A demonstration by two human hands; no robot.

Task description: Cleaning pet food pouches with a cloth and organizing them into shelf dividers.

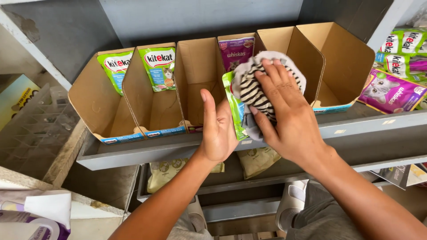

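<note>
My right hand [284, 111] presses a black-and-white striped cloth [251, 89] against a green pet-food pouch [235, 109]. My left hand [218, 126] holds that pouch upright from its left side, fingers flat along it. Both hands are in front of a row of open cardboard display boxes [153, 111] on a grey shelf [356, 129]. A purple pouch [235, 51] stands in the box just behind the cloth. Two green pouches [159, 66] lean at the back of the left boxes.
More green and purple pouches [393, 89] lie loose at the shelf's right end. Beige bags [255, 160] sit on the lower shelf. A clear plastic grid tray [35, 120] is at the left, and a purple-and-white package [31, 218] at bottom left.
</note>
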